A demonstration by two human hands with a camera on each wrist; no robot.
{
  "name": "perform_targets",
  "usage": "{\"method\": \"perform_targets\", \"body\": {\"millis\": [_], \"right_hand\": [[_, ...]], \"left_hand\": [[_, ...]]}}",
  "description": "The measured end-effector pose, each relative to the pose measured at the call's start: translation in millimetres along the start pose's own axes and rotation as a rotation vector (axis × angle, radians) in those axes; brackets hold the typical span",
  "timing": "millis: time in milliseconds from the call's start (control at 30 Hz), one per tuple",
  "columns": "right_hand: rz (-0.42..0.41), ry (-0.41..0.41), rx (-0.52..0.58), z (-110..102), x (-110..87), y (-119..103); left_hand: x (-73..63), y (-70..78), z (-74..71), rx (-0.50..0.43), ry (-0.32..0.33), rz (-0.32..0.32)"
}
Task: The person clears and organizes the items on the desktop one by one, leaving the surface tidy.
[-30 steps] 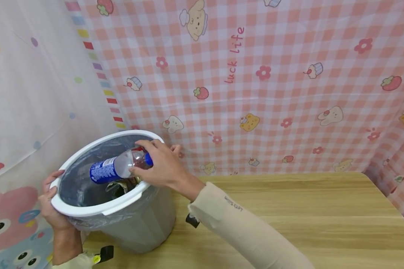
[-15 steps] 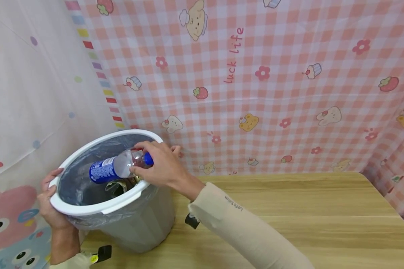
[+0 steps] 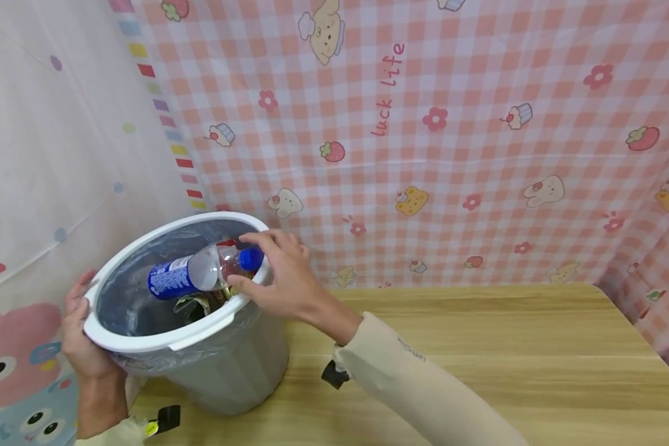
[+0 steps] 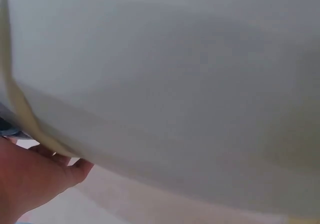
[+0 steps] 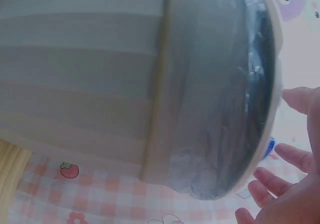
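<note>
A grey trash can point(image 3: 240, 371) with a white rim point(image 3: 103, 269) and a clear bag liner stands at the left of the table in the head view. My left hand point(image 3: 86, 344) grips its rim on the left side; in the left wrist view that hand point(image 4: 35, 181) shows at the lower left corner. Inside the can's mouth lies a clear plastic bottle point(image 3: 205, 271) with a blue label and blue cap, cap end toward the right rim. My right hand point(image 3: 290, 279) is over that rim, thumb and fingers spread around the cap. Spread fingers point(image 5: 295, 156) also show in the right wrist view.
Crumpled wrappers point(image 3: 197, 305) and something red lie under the bottle in the can. The wooden table point(image 3: 479, 359) stretches to the right. A pink checked cloth point(image 3: 468, 161) hangs behind, and a white printed cloth point(image 3: 61, 155) at the left.
My right hand has loosened from the bottle's neck and shifted slightly right, uncovering more of the blue cap. The bottle stays about where it was; my left hand keeps its hold on the rim.
</note>
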State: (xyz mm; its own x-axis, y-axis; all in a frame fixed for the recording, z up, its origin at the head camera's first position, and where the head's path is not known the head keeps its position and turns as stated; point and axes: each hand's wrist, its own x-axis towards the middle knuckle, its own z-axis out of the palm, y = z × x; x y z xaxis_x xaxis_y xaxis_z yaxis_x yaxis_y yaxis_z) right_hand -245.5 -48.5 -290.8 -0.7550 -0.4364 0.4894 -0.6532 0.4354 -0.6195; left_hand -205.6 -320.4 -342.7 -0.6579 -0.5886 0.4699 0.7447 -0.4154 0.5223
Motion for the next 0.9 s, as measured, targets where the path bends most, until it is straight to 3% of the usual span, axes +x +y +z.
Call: {"method": "perform_targets", "body": {"millis": [267, 500, 700, 900], "right_hand": [[-0.017, 0.037, 0.083, -19.7, -22.0, 13.3], [0.018, 0.088, 0.138, -34.8, -40.3, 28.1], [-0.002, 0.124, 0.125, -51.2, -54.9, 44.5], [-0.025, 0.184, 0.117, -75.7, -68.5, 56.8]], "left_hand": [[-4.4, 8.6, 1.3, 0.484, 0.112, 0.153], [-16.1, 20.3, 10.6, 0.864, 0.14, 0.258], [-34.8, 34.3, 31.9, 1.03, 0.118, 0.354], [-63.4, 38.5, 64.9, 1.078, 0.036, 0.512]]}}
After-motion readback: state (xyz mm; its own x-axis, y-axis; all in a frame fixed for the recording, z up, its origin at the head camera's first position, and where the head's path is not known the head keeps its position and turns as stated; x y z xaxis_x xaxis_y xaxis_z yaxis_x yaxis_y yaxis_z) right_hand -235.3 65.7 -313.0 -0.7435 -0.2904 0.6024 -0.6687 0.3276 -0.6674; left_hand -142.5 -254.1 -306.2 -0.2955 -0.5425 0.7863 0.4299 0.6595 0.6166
